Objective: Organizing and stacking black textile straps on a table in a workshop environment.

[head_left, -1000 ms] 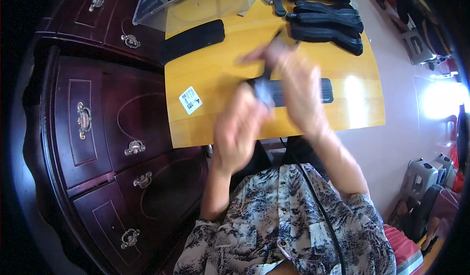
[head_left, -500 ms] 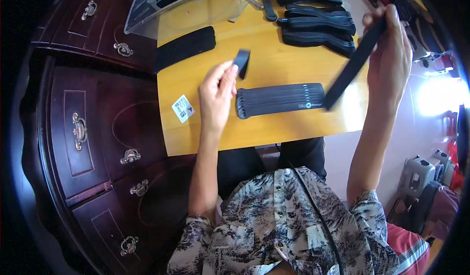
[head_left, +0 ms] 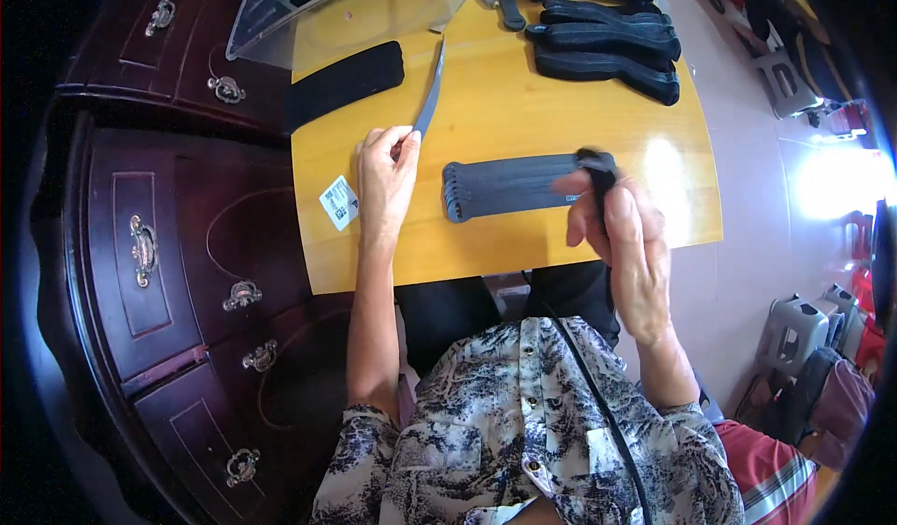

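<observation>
Since the last frame our right hand [head_left: 633, 254] has swung in from beyond the table's [head_left: 467, 256] right side, and the strap [head_left: 431, 93] in our left hand [head_left: 384, 175] now points up and away. Progress-wise we'd guess partway: what we're holding isn't on the strap row [head_left: 509, 187] yet. Right fingers are half curled, gripping a bunched black piece [head_left: 603, 176] (can't tell if it's the same strap); left thumb and fingers pinch theirs tight. That row sits overlapped mid-table, white label [head_left: 336, 203] off to its left. Further back there's a flat black bundle [head_left: 355, 78], then wavy black bundles [head_left: 607, 50] that look finished to us, plus a clear bin [head_left: 374, 9] holding more dark stuff.
</observation>
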Motion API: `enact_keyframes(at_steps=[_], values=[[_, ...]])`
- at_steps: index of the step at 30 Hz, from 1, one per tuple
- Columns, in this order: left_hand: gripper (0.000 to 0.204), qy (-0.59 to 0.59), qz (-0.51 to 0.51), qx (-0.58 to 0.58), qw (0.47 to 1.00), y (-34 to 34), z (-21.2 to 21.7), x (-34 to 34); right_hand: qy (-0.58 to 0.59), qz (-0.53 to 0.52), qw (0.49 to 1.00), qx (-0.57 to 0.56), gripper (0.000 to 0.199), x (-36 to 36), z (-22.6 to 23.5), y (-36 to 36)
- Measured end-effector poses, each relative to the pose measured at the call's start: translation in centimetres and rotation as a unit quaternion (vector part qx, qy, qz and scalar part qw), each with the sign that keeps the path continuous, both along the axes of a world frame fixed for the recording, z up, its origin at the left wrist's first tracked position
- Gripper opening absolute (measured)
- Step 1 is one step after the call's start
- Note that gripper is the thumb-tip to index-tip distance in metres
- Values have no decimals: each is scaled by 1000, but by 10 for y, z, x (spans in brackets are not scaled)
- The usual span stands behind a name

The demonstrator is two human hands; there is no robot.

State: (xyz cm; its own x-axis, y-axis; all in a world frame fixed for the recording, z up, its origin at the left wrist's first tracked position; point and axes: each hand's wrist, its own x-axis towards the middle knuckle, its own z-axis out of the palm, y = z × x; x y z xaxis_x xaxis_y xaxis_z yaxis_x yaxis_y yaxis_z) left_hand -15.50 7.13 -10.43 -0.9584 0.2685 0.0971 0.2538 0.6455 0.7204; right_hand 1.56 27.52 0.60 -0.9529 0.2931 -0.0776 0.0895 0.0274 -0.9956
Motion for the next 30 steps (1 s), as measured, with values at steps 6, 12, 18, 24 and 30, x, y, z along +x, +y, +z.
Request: enact_keyframes(at_steps=[6,12,18,24,30], values=[[18,298,21,-97,949,-3,31,30,-25,84,985,148,34,-2,-19,-18],[30,-342,-102,296,886,4,78,99,41,92,948,302,12,-5,-35,-35],[19,-407,-103,347,839,-9,59,117,17,142,943,301,15,1,-36,-28],[14,-218,-49,242,944,-21,32,111,-130,167,953,216,20,19,-51,29],[16,-305,9,332,892,-24,28,110,-209,102,968,90,21,28,-61,59]])
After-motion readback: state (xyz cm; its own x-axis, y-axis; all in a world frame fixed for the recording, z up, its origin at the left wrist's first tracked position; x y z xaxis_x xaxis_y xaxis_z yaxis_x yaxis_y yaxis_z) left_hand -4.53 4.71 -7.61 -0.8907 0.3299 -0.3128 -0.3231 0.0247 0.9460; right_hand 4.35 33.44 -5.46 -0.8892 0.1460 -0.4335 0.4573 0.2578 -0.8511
